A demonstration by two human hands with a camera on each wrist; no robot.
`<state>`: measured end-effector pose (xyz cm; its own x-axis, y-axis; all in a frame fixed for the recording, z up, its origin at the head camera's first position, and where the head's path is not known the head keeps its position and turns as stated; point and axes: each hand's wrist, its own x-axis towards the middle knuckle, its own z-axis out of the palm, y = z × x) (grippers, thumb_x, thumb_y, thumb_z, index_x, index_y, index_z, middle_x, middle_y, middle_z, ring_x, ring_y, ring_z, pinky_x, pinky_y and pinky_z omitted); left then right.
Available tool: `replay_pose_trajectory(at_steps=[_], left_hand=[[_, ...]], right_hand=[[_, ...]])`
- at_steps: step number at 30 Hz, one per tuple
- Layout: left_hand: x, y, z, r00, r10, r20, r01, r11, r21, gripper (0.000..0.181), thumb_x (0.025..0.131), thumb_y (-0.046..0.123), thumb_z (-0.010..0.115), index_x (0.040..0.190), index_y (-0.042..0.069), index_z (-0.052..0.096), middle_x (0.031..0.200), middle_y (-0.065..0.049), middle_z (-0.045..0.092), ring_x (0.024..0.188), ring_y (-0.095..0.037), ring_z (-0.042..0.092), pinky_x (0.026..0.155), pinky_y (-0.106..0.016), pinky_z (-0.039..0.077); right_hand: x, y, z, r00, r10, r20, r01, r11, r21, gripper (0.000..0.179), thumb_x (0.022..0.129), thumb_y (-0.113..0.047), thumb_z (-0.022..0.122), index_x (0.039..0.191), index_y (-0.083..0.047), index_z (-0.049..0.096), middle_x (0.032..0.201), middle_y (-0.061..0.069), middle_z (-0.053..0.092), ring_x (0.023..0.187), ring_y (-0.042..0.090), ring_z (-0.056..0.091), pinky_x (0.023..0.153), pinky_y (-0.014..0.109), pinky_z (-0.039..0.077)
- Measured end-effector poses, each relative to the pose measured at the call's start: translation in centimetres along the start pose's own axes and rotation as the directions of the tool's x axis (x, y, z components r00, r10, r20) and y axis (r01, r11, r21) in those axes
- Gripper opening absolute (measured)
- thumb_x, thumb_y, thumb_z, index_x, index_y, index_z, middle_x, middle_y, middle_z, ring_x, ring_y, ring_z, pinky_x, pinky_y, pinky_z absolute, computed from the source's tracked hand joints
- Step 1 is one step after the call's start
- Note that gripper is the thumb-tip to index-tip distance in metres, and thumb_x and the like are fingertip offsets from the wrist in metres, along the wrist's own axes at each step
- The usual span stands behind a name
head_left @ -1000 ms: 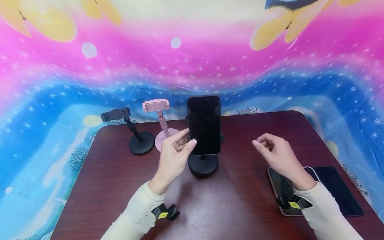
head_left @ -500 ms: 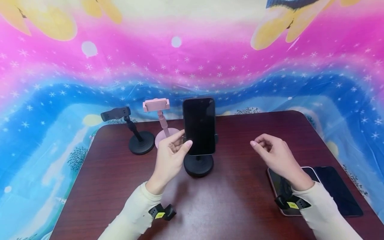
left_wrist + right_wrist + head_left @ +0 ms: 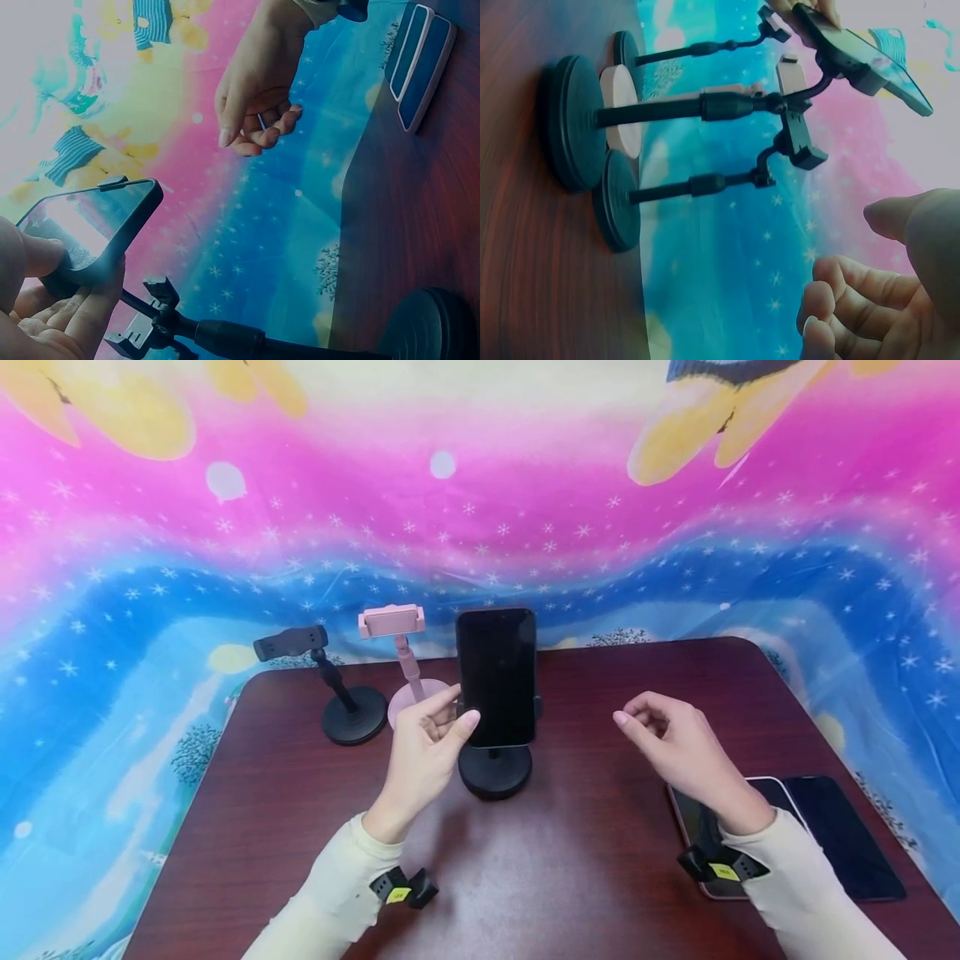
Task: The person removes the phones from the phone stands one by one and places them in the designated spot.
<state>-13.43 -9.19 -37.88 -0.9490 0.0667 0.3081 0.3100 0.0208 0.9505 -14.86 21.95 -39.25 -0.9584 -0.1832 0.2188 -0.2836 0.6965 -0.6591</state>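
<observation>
A black smartphone [image 3: 497, 677] stands upright, screen toward me, in the clamp of a black phone stand [image 3: 495, 774]. My left hand [image 3: 416, 756] pinches its lower left edge, thumb on the screen side and fingers behind. The left wrist view shows that thumb over the phone [image 3: 112, 221] as well. In the right wrist view the clamp sits behind the phone [image 3: 874, 56], above the stand's thin pole. My right hand [image 3: 678, 747] hovers to the right, fingers loosely curled and holding nothing.
Left of the phone stand are another black stand [image 3: 354, 717] and a pink stand [image 3: 392, 622]. The right wrist view reveals a third black stand [image 3: 619, 202]. Two phones lie at the right: one pale-rimmed [image 3: 693, 802], one dark [image 3: 847, 835]. A patterned cloth hangs behind the table.
The phone and its stand have shifted slightly left along with my left hand, mostly in the first half second. My right hand has drifted a little left.
</observation>
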Motion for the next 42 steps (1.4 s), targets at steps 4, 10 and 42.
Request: replay_pose_trajectory(at_steps=[4, 10, 42], left_hand=[[-0.2, -0.2, 0.0, 1.000, 0.008, 0.015, -0.008, 1.000, -0.015, 0.037, 0.093, -0.004, 0.066, 0.129, -0.012, 0.061, 0.119, -0.030, 0.069, 0.095, -0.002, 0.071, 0.088, -0.021, 0.059], [-0.7, -0.4, 0.2, 1.000, 0.000, 0.031, 0.001, 1.000, -0.022, 0.038, 0.093, -0.004, 0.066, 0.130, -0.012, 0.060, 0.122, -0.029, 0.069, 0.097, -0.002, 0.071, 0.089, -0.021, 0.058], [-2.4, -1.0, 0.2, 1.000, -0.016, 0.020, 0.016, 1.000, -0.012, 0.045, 0.091, -0.005, 0.068, 0.134, -0.013, 0.057, 0.129, -0.027, 0.066, 0.100, -0.001, 0.070, 0.089, -0.022, 0.058]], right_hand=[[0.2, -0.8, 0.4, 1.000, -0.016, 0.006, 0.016, 0.999, 0.035, 0.014, 0.100, -0.025, 0.066, 0.097, -0.011, 0.069, 0.075, 0.002, 0.063, 0.061, 0.009, 0.051, 0.053, 0.025, 0.042], [0.2, -2.2, 1.1, 0.999, -0.034, 0.025, 0.031, 0.994, 0.108, 0.010, 0.100, -0.020, 0.065, 0.098, -0.011, 0.068, 0.080, 0.003, 0.068, 0.065, 0.009, 0.061, 0.058, 0.024, 0.050], [1.5, -9.0, 4.7, 0.980, -0.199, -0.014, 0.186, 0.884, 0.428, 0.021, 0.096, -0.011, 0.068, 0.117, -0.011, 0.066, 0.098, 0.005, 0.070, 0.081, 0.011, 0.066, 0.069, 0.027, 0.057]])
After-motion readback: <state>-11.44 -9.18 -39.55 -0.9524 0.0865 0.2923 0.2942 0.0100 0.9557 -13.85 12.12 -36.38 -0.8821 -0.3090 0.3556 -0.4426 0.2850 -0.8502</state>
